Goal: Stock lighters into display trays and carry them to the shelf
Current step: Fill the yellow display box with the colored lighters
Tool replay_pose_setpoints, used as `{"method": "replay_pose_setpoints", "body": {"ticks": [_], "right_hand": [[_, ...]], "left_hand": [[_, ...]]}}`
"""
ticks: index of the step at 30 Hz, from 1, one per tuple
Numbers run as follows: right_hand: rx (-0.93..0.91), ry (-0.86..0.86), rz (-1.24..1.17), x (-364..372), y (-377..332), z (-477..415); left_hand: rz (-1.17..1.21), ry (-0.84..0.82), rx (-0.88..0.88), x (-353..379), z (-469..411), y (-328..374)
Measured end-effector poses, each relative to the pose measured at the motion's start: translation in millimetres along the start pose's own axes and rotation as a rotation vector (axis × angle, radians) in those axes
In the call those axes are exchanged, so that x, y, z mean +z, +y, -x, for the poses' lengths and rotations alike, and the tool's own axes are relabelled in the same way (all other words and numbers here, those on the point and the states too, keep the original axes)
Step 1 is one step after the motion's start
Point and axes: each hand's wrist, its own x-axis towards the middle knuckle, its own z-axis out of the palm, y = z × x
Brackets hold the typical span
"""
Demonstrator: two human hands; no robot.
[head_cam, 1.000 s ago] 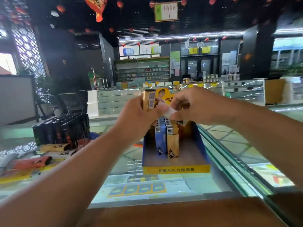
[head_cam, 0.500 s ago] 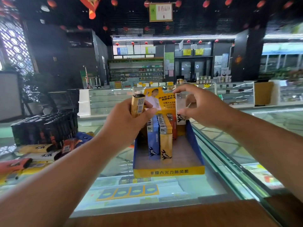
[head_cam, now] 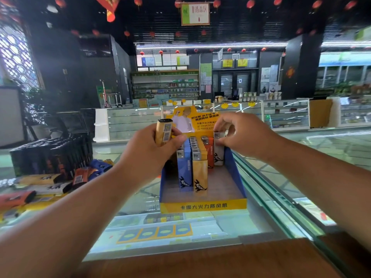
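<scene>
Left hand [head_cam: 149,151] gripping yellow lighter [head_cam: 163,132], right hand [head_cam: 239,135] pinching white lighter [head_cam: 218,149]

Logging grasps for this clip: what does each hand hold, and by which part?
The left hand grips a yellow lighter by the half that is lower as held. The right hand pinches a white lighter by its top end, inside the display tray.

A display tray [head_cam: 203,206] is set on the glass counter [head_cam: 251,221], toward its right edge. Rows of lighters [head_cam: 185,169] are stood in its rear half. A single lighter [head_cam: 218,155] at its right rear is pinched by the right hand [head_cam: 247,135]; a raised lighter [head_cam: 163,132] is held above its left rear by the left hand [head_cam: 148,155]. Loose lighters [head_cam: 40,185] are strewn by the counter's left edge.
</scene>
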Motion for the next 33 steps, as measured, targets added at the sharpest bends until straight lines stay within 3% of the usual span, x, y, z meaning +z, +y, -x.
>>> {"method": "replay_pose_setpoints", "body": {"ticks": [19,23,33], "right_hand": [[-0.022,-0.064,0.206,-4,0,0],[-0.069,-0.002,0.191,-2,-9,4],[-0.310,0.041,-0.056,-1,-66,25]], "left_hand": [[0.006,-0.034,-0.042,-7,5,7],[0.038,-0.048,-0.041,-10,8,12],[0.602,-0.020,-0.177,-12,9,32]]}}
